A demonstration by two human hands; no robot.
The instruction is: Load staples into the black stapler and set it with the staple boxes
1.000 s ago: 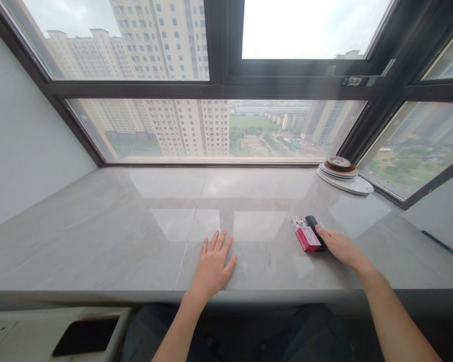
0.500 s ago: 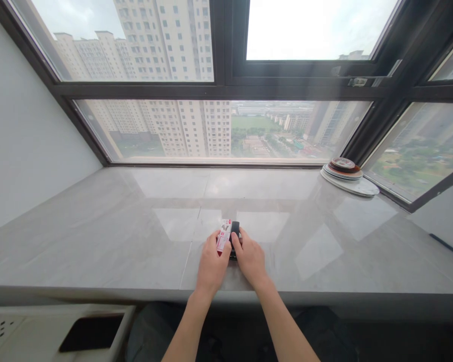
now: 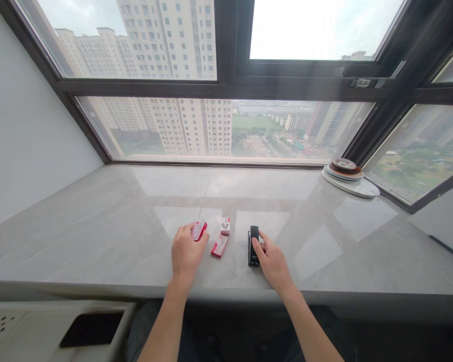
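A small red and white box (image 3: 199, 230) is gripped by my left hand (image 3: 187, 251), between thumb and fingers, left of the middle of the counter. My right hand (image 3: 275, 261) holds a black stapler (image 3: 253, 246) from its right side; the stapler points away from me. Between the hands, a second red and white box (image 3: 219, 246) lies tilted on the counter. Just behind it, close to its far end, is a smaller white and red box (image 3: 225, 226).
The grey marble-like counter (image 3: 98, 241) runs along the window. A stack of plates (image 3: 347, 176) sits in the far right corner. Below the front edge at left is a pale plastic piece (image 3: 26, 332) with a dark opening. A dark strip (image 3: 448, 248) lies at the right.
My hands have moved apart from the middle. The left has gone left with one box, the right has gone right with the stapler, and two boxes now lie exposed between them.
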